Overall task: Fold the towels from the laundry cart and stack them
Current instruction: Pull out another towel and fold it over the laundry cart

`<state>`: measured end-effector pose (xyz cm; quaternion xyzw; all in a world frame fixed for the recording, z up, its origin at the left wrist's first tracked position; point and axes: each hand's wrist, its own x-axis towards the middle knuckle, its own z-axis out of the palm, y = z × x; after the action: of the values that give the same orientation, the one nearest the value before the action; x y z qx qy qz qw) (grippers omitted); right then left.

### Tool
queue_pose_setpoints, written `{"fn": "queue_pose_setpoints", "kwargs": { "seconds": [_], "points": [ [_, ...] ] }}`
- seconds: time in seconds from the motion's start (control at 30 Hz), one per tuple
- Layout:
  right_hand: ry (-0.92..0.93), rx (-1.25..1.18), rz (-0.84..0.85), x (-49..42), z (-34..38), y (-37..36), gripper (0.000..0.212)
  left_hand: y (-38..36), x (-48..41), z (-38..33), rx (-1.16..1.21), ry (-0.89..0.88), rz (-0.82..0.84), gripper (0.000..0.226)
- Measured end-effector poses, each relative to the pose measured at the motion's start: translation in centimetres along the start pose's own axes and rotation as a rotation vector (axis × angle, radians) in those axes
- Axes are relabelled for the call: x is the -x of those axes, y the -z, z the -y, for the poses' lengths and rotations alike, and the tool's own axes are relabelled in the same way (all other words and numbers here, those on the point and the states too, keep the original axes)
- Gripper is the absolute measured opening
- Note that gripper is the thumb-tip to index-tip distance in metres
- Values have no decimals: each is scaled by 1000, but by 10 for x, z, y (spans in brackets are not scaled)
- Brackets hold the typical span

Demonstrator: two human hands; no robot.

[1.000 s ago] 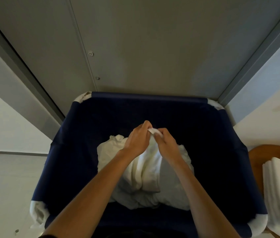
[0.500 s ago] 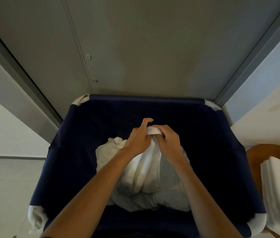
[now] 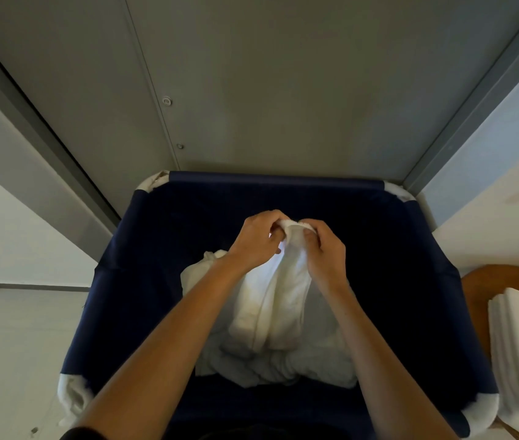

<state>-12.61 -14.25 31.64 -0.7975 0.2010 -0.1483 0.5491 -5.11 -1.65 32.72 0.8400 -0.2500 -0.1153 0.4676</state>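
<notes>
In the head view, a white towel (image 3: 272,296) is held up by its top edge over the navy cart (image 3: 156,281). The edge is gripped by the left hand (image 3: 256,241), fingers curled round it, and is pinched just beside by the right hand (image 3: 324,249). The hands are almost touching. The towel is hung in folds between the forearms, its lower end lost in a crumpled white heap (image 3: 324,363) in the cart. A stack (image 3: 518,344) of folded towels is seen at the right, on a wooden top (image 3: 480,287).
</notes>
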Motion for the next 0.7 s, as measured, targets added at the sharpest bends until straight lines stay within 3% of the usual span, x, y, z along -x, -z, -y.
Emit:
{"fn": "queue_pose_setpoints", "kwargs": {
  "seconds": [0.13, 0.27, 0.43, 0.53, 0.7],
  "points": [
    [36, -15, -19, -1, 5, 2, 15, 1, -5, 5, -134, -58, -9, 4],
    [61, 19, -53, 5, -2, 1, 11, 4, -4, -1, -65, -54, 32, 9],
    [221, 142, 4, 18, -21, -6, 13, 5, 0, -8, -28, -60, 1, 14],
    [178, 124, 86, 25, -23, -8, 20, 7, 0, -11, -39, -93, -38, 14],
    [85, 119, 81, 27, -19, -17, 33, 8, -2, -18, -51, -145, -101, 11]
  ]
}}
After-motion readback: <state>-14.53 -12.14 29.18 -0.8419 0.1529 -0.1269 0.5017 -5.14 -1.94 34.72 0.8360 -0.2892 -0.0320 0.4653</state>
